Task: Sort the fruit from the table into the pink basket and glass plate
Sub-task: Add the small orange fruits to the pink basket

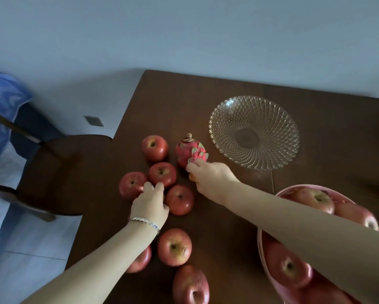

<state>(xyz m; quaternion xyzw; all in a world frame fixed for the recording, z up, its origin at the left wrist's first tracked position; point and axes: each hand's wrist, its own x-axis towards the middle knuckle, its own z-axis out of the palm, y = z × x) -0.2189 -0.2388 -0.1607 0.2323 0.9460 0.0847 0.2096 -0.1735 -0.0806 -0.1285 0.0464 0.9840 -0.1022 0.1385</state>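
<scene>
Right hand (208, 174) grips the dragon fruit (189, 151) with curled fingers; left hand (150, 204) lies curved among loose apples (179, 199), grip indeterminate. Pink basket (259, 242) contains red apples (311, 199); glass plate (272, 119) stands adjacent.

Dim, bluish cast; whole frame is reading underexposed. Dark table (217, 238) is swallowing shadow detail. Glass plate (219, 119) is catching faint soft highlights, no hard glare. Wide-angle is bending edges; chair (59, 172) and borders are going soft.
</scene>
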